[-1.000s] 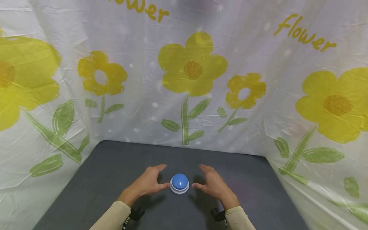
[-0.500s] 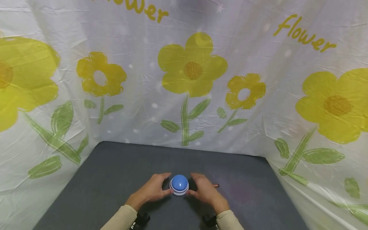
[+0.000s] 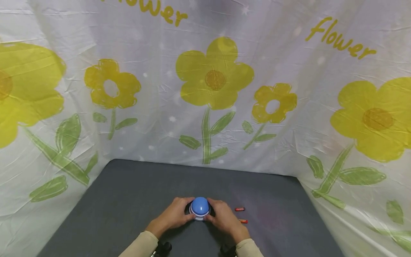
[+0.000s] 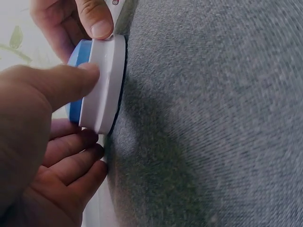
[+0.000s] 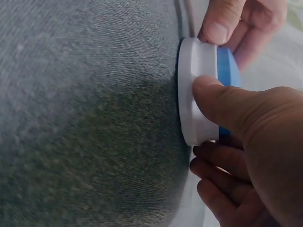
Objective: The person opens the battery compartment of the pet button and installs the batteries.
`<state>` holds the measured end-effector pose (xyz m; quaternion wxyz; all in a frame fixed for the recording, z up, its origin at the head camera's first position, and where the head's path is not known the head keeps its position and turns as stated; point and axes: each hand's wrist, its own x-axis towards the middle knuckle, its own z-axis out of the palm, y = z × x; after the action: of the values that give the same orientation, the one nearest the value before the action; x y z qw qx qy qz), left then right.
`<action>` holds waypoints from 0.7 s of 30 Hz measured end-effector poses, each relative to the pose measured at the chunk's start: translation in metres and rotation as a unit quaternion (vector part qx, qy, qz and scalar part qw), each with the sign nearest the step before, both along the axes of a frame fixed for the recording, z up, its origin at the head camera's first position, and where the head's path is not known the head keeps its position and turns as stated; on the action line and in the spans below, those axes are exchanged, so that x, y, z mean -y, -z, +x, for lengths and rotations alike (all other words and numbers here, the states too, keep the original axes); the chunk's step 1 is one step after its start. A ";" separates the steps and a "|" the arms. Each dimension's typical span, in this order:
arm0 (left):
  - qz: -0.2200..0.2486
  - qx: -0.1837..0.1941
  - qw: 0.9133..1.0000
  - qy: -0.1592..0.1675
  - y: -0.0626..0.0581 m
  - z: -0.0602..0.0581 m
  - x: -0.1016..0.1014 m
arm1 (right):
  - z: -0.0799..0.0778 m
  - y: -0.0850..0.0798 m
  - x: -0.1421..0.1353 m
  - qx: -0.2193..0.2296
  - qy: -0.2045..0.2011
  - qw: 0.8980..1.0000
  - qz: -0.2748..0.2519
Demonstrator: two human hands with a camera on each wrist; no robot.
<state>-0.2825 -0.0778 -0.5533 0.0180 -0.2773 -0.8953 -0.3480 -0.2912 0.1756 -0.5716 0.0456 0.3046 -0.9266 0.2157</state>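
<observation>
Head view: person's L grip (image 3: 174, 213) & R grip (image 3: 223, 215) pinch the blue-topped button (image 3: 199, 207) on the desk (image 3: 141, 187) from opp. sides, by its white base (image 4: 105, 101), prob. to steady it w/o pressing down.

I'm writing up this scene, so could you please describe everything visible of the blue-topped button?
The button is round, with a glossy blue dome set in a white, stepped base; both look like plastic. It appears to rest upright on the dark grey tabletop, dome up. The left hand and right hand grip its base from either side.
</observation>
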 end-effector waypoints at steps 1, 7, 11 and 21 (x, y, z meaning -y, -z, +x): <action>0.003 -0.001 1.000 -0.002 0.001 0.000 0.000 | 0.006 -0.009 0.003 0.014 0.004 1.000 -0.007; 0.016 -0.032 0.999 0.000 0.011 0.000 0.002 | 0.023 -0.035 0.013 0.049 0.036 0.998 0.000; 0.018 -0.004 1.000 -0.016 0.001 0.007 -0.002 | 0.024 -0.038 0.014 0.056 0.046 0.997 0.010; 0.069 -0.010 0.995 -0.064 -0.017 0.012 0.001 | 0.023 -0.048 0.014 0.061 0.059 0.993 -0.077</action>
<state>-0.2700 -0.0783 -0.5367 0.0683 -0.2206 -0.8848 -0.4046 -0.2677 0.1620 -0.5235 0.0249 0.2311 -0.9248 0.3012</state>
